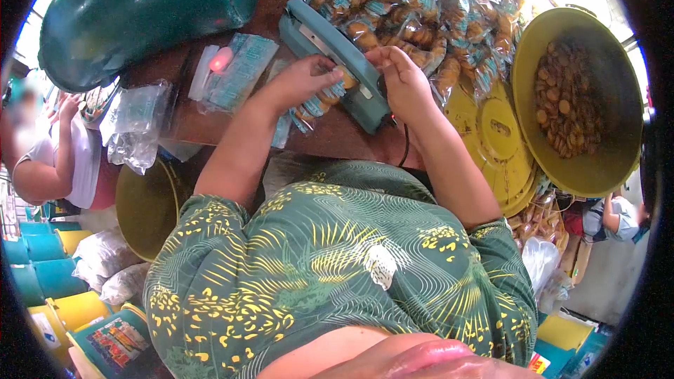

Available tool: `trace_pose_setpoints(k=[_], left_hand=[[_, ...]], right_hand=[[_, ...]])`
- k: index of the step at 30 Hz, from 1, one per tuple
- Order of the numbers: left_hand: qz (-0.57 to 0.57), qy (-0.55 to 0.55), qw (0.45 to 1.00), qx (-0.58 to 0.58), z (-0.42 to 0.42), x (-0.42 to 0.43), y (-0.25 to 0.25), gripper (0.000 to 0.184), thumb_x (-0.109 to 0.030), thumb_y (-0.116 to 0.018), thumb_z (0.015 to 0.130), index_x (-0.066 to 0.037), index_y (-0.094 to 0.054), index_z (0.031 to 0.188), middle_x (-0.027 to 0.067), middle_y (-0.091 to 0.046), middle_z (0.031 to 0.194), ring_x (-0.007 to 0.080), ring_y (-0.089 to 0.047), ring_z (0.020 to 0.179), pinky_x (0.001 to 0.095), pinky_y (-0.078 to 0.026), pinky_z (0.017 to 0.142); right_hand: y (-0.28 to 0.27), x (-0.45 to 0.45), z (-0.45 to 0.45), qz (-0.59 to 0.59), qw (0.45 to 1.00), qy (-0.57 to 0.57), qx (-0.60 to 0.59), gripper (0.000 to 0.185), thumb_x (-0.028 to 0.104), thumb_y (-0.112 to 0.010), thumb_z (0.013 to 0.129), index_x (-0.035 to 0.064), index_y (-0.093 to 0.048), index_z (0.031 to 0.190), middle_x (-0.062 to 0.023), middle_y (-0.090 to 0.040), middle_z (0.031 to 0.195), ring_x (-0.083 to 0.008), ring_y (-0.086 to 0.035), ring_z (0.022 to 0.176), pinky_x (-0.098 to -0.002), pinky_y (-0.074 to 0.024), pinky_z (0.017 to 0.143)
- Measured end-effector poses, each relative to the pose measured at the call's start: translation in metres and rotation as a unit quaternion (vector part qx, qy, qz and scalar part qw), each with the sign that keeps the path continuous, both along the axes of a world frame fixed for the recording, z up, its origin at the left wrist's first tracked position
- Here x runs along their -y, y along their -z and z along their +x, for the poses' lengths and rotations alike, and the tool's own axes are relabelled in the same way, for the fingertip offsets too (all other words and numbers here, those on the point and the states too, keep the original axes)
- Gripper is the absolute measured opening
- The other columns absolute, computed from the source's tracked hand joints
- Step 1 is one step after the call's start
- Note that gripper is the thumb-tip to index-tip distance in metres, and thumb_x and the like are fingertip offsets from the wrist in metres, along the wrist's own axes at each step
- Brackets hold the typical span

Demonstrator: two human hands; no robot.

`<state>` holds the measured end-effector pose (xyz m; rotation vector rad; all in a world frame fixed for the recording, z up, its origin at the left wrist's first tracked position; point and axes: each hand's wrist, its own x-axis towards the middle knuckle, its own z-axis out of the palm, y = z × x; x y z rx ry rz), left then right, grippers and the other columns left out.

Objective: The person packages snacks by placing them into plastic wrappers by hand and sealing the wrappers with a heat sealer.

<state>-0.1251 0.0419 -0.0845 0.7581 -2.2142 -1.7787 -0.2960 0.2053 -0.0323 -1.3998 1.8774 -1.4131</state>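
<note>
Holding packet [318, 108], partly hidden by left hand [303, 83]

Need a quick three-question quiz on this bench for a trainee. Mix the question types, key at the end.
1. Multiple choice. The tilted yellow tub at the right holds:
A) folded empty bags
B) loose round biscuits
C) coiled cable

2. True or false: the small pink object lies inside that tub.

3. Short answer. Both hands are at the blue-grey sealer. Which is nearer the tub, the left hand or the right hand?

Key: 1 B; 2 false; 3 right.
</note>
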Motion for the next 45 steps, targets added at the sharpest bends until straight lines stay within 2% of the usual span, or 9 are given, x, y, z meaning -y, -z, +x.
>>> trace_pose_setpoints(k=[11, 15, 22, 24, 29, 35, 39, 42, 45], left_hand=[[-0.037, -0.002, 0.992, -0.121, 0.023, -0.055, -0.017, 0.054, -0.023, -0.078, 0.085, -0.003, -0.053, 0.128, 0.0112, -0.063, 0.119, 0.0201, -0.062, 0.107, 0.0354, -0.050, 0.093], [-0.102, 0.072, 0.985, -0.118, 0.030, -0.091, -0.041, 0.054, -0.022, -0.079, 0.085, -0.004, -0.054, 0.129, 0.0095, -0.063, 0.117, 0.0092, -0.060, 0.093, 0.0278, -0.052, 0.080], [-0.154, 0.148, 0.973, -0.093, 0.012, -0.105, -0.059, 0.047, -0.019, -0.076, 0.087, -0.003, -0.056, 0.126, 0.0091, -0.065, 0.121, 0.0203, -0.060, 0.112, 0.0359, -0.048, 0.097], [-0.259, 0.089, 0.959, -0.074, 0.013, -0.081, -0.042, 0.045, -0.019, -0.074, 0.088, -0.002, -0.057, 0.126, 0.0113, -0.064, 0.121, 0.0222, -0.062, 0.110, 0.0349, -0.049, 0.096], [-0.312, -0.082, 0.942, -0.093, 0.016, -0.035, -0.010, 0.036, -0.017, -0.071, 0.088, -0.001, -0.062, 0.118, 0.0170, -0.066, 0.115, 0.0306, -0.063, 0.109, 0.0374, -0.049, 0.095], [-0.511, -0.164, 0.835, 0.123, 0.034, 0.013, 0.014, 0.040, -0.026, -0.069, 0.086, 0.000, -0.063, 0.116, 0.0220, -0.064, 0.113, 0.0392, -0.059, 0.107, 0.0463, -0.046, 0.095], [-0.532, -0.193, 0.801, 0.195, 0.052, 0.032, 0.039, 0.052, -0.040, -0.069, 0.084, -0.001, -0.064, 0.118, 0.0229, -0.061, 0.116, 0.0403, -0.057, 0.110, 0.0489, -0.045, 0.097], [-0.565, -0.228, 0.778, 0.154, 0.057, 0.038, 0.054, 0.055, -0.042, -0.070, 0.083, -0.001, -0.063, 0.120, 0.0227, -0.059, 0.119, 0.0403, -0.056, 0.111, 0.0498, -0.045, 0.097], [-0.562, -0.230, 0.778, 0.161, 0.057, 0.033, 0.050, 0.053, -0.040, -0.071, 0.084, -0.002, -0.062, 0.119, 0.0217, -0.059, 0.119, 0.0402, -0.056, 0.111, 0.0500, -0.045, 0.097]], right_hand=[[-0.043, -0.043, 0.018, -0.174, 0.984, 0.028, -0.002, 0.020, 0.010, -0.062, 0.093, 0.0048, -0.063, 0.112, -0.0149, -0.065, 0.111, -0.0266, -0.066, 0.089, -0.0333, -0.0513, 0.081], [-0.046, -0.083, 0.030, -0.055, 0.992, 0.023, -0.112, 0.030, 0.020, -0.075, 0.085, 0.0040, -0.063, 0.107, -0.0115, -0.059, 0.092, -0.0232, -0.059, 0.075, -0.0356, -0.0517, 0.072], [-0.068, -0.134, -0.018, 0.112, 0.961, -0.035, -0.252, 0.024, 0.029, -0.067, 0.088, 0.0053, -0.061, 0.091, -0.0204, -0.066, 0.080, -0.0404, -0.066, 0.078, -0.0489, -0.0516, 0.067], [-0.074, -0.142, -0.067, 0.146, 0.950, -0.022, -0.276, 0.011, 0.011, -0.067, 0.087, 0.0040, -0.058, 0.091, -0.0177, -0.066, 0.085, -0.0314, -0.066, 0.078, -0.0395, -0.0517, 0.069], [-0.091, -0.155, -0.141, -0.228, 0.955, 0.150, -0.115, 0.016, 0.014, -0.063, 0.095, 0.0051, -0.057, 0.106, -0.0088, -0.066, 0.117, -0.0263, -0.063, 0.102, -0.0348, -0.0496, 0.092], [-0.052, -0.175, -0.222, 0.016, 0.885, 0.346, -0.312, 0.053, 0.031, -0.073, 0.087, 0.0078, -0.054, 0.131, -0.0206, -0.063, 0.123, -0.0357, -0.062, 0.112, -0.0421, -0.0472, 0.101], [-0.053, -0.216, -0.329, 0.469, 0.812, 0.346, -0.016, 0.086, 0.059, -0.059, 0.091, 0.0095, -0.028, 0.154, -0.0202, -0.026, 0.158, -0.0329, -0.032, 0.144, -0.0455, -0.0348, 0.114], [-0.006, -0.265, -0.359, 0.163, 0.838, 0.496, -0.158, 0.098, 0.072, -0.052, 0.085, 0.0089, -0.025, 0.155, -0.0189, -0.027, 0.159, -0.0389, -0.026, 0.146, -0.0468, -0.0253, 0.119], [0.028, -0.294, -0.402, 0.223, 0.765, 0.516, -0.314, 0.093, 0.070, -0.055, 0.084, 0.0131, -0.030, 0.154, -0.0172, -0.027, 0.159, -0.0377, -0.027, 0.145, -0.0470, -0.0243, 0.119]])
